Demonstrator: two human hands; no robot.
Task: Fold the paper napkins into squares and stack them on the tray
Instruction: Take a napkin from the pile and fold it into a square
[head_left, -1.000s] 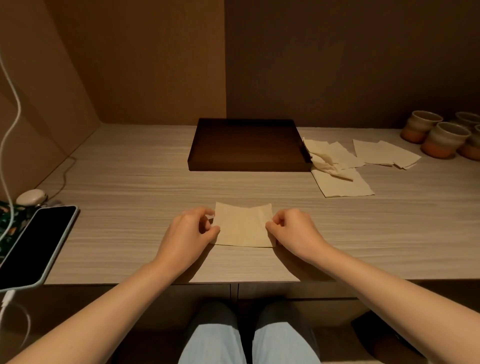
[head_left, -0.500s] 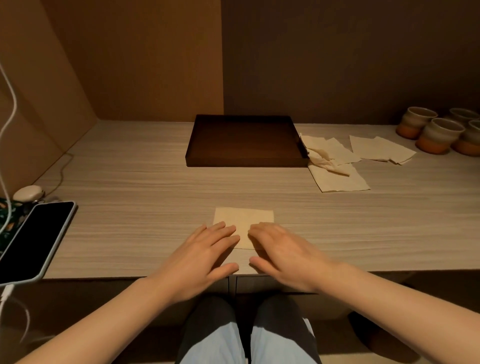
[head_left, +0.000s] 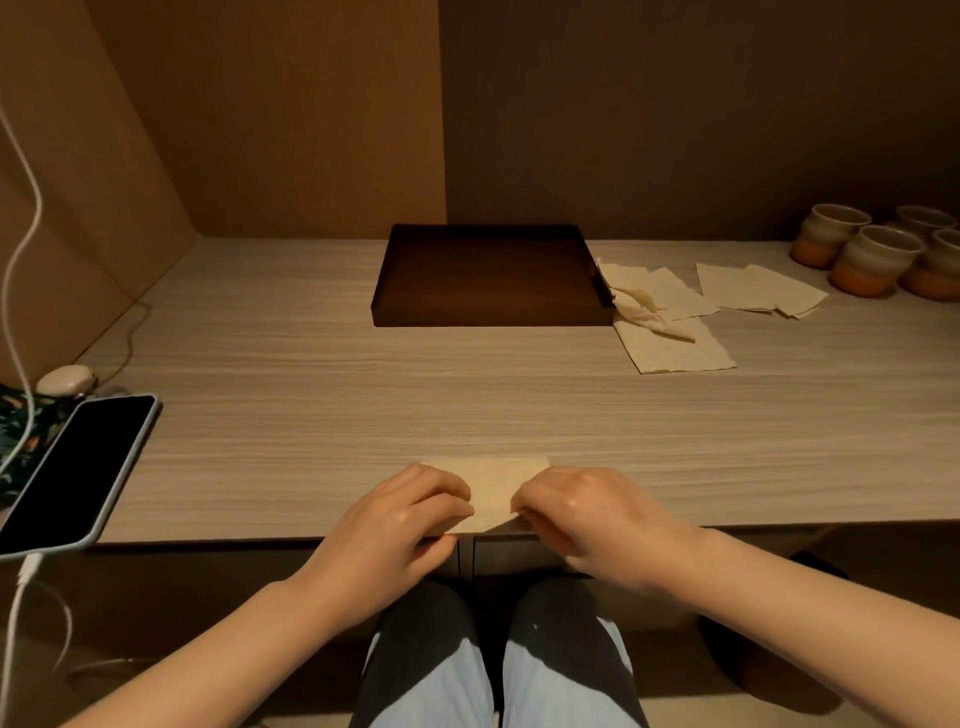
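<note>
A beige paper napkin (head_left: 491, 488) lies folded at the table's front edge, right in front of me. My left hand (head_left: 402, 514) pinches its near left part and my right hand (head_left: 587, 512) pinches its near right part, fingers curled on the paper. Both hands cover the napkin's near corners. The dark brown tray (head_left: 491, 275) stands at the back middle of the table with nothing visible in it. Loose napkins (head_left: 670, 332) lie just right of the tray, one of them crumpled. More flat napkins (head_left: 758, 288) lie further right.
Several ceramic cups (head_left: 867, 257) stand at the back right corner. A black phone (head_left: 78, 467) with a white cable lies at the left front edge, with a small white case (head_left: 65, 379) behind it. Wooden walls enclose the left and back.
A second ago both hands held the napkin's side edges; then they lay flat pressing its near half. Now the fingers are curled on the near corners and the napkin sits closer to the table edge.
</note>
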